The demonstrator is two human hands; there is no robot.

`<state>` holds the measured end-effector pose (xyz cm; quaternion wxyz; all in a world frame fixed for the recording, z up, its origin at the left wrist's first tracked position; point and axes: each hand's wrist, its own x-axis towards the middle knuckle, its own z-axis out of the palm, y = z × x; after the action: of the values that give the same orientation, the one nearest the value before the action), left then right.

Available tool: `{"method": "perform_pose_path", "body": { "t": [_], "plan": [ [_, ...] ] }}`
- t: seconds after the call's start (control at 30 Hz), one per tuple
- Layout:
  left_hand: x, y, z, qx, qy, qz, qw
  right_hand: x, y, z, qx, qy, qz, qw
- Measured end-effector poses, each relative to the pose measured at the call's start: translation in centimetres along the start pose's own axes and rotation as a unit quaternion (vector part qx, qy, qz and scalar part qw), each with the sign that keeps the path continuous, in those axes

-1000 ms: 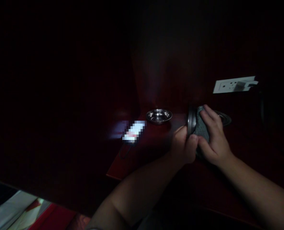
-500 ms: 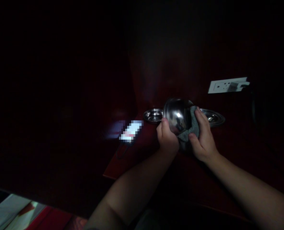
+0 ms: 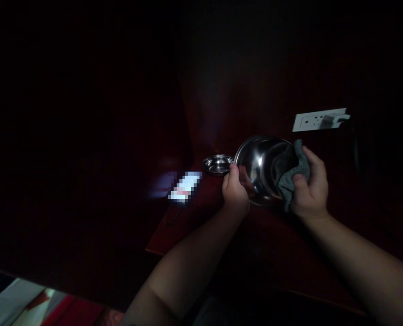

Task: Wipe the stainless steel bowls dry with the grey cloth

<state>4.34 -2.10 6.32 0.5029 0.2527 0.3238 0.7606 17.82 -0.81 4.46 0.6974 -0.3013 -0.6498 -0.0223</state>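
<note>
A shiny steel bowl (image 3: 264,167) is held up over the dark red table (image 3: 194,222), its hollow turned toward me. My left hand (image 3: 234,190) grips the bowl's left rim, fingers closed. My right hand (image 3: 309,185) is closed on a grey cloth (image 3: 291,176), which it presses against the bowl's right rim and inner side. The room is very dark.
A small steel dish (image 3: 217,164) sits on the table just left of the bowl. A lit phone (image 3: 184,186) lies further left with a cable. A white wall socket (image 3: 319,119) with a plug is at the upper right. Red and white fabric (image 3: 35,305) shows at the bottom left.
The bowl has been turned from edge-on to showing its inside and now looks larger. My right hand with the cloth has moved to the bowl's right side. The plate behind it is now hidden.
</note>
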Motion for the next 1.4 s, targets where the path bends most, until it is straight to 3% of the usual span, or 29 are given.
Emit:
{"method": "perform_pose_path", "body": {
  "t": [0.1,0.17,0.27,0.5,0.6,0.77,1.07,1.4],
  "plan": [
    [-0.6,-0.4,-0.8,0.113,-0.086,0.050,0.989,0.0,0.2,0.1,0.001,0.003,0.015,1.000],
    [-1.1,-0.5,-1.4,0.178,-0.165,0.093,0.966,-0.1,0.3,0.2,-0.001,0.004,0.027,1.000],
    [-1.7,-0.5,-1.8,0.246,-0.234,0.156,0.928,-0.2,0.4,0.2,0.013,0.013,0.052,0.998],
    [-2.0,0.0,-1.7,0.334,-0.290,0.294,0.847,-0.6,0.7,0.4,0.026,0.034,0.124,0.991],
    [-2.0,0.1,-1.7,0.351,-0.313,0.312,0.825,-0.5,0.6,0.5,0.035,0.047,0.141,0.988],
    [-2.1,-0.3,-1.7,0.377,-0.355,0.314,0.795,-0.4,0.3,0.5,0.056,0.025,0.090,0.994],
    [-1.7,-0.7,-2.0,0.404,-0.359,0.297,0.787,0.0,-1.2,0.1,-0.027,-0.109,-0.057,0.992],
    [-1.7,-0.7,-2.0,0.360,-0.304,0.321,0.822,-0.3,-2.5,0.4,-0.037,-0.176,-0.103,0.978]
  ]
}}
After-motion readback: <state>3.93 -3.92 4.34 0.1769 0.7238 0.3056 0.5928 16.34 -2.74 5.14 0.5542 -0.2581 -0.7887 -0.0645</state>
